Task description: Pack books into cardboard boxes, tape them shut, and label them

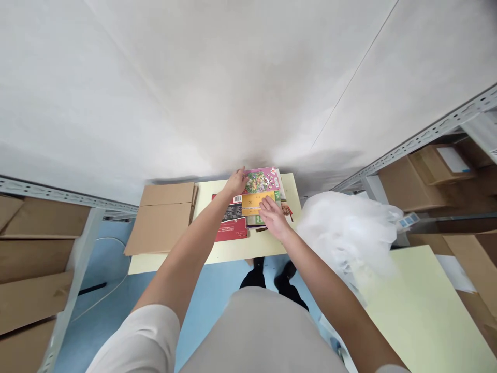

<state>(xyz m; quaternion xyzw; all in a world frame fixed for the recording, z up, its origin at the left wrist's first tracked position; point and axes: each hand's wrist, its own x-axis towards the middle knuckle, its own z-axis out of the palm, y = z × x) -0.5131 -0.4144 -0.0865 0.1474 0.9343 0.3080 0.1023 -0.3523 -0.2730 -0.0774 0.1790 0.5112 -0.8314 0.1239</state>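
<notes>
A pink book with a colourful picture on its cover lies on the upper part of a pile on the pale yellow table. My left hand grips its left edge, with the fingers partly hidden. Just below it is a yellow book. My right hand is over the right side of that yellow book, fingers stretched out and holding nothing; whether they touch the cover I cannot tell. A red and black book sticks out at the left of the pile. More books show underneath at the right.
Folded cardboard boxes lie on the left of the table. A heap of white translucent plastic bulges at the right, by a second yellow surface. Shelves with brown boxes flank both sides. A pale wall stands behind.
</notes>
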